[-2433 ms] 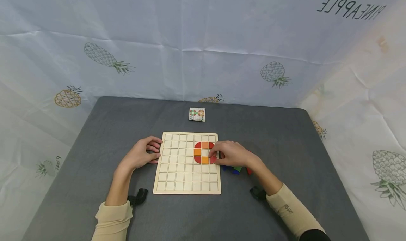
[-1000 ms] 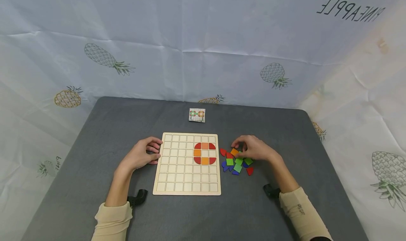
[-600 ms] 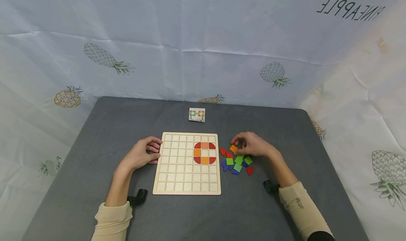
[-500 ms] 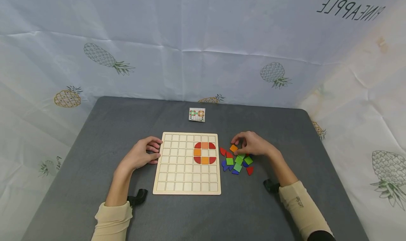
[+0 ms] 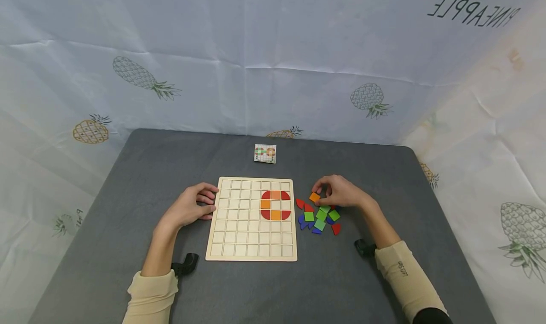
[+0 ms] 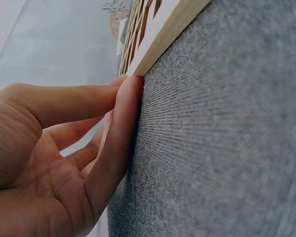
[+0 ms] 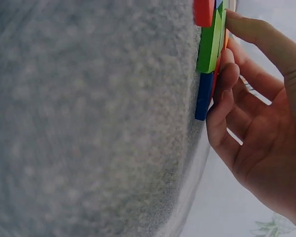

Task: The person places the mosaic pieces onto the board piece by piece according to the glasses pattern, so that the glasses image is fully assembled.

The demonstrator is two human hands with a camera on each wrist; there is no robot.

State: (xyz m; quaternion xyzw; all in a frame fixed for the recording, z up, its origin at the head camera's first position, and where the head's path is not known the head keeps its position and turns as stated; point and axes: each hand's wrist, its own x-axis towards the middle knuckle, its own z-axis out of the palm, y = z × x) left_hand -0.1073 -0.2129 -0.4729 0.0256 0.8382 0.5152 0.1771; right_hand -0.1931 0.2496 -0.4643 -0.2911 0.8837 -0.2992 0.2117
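A pale wooden grid board (image 5: 243,224) lies on the table. Red quarter-round and orange square tiles (image 5: 276,215) form most of a ring at its right side. My left hand (image 5: 192,206) rests its thumb and fingertips against the board's left edge; in the left wrist view, the fingertips (image 6: 130,84) meet the board's side (image 6: 160,42). Right of the board, my right hand (image 5: 339,192) pinches an orange square tile (image 5: 314,197) between thumb and fingers, over the far side of a loose tile pile. Green tiles (image 7: 210,44) show beside its thumb in the right wrist view.
The pile mixes green squares (image 5: 320,225), red quarter-rounds (image 5: 336,229) and blue tiles (image 5: 316,231) close to the board's right edge. A small printed pattern card (image 5: 265,153) lies beyond the board. A pineapple-print cloth (image 5: 273,39) hangs behind the grey table (image 5: 256,291).
My right hand has left the board's ring of tiles and gone right to the pile. It has drawn the orange square tile slightly away from me. My left hand has stayed put.
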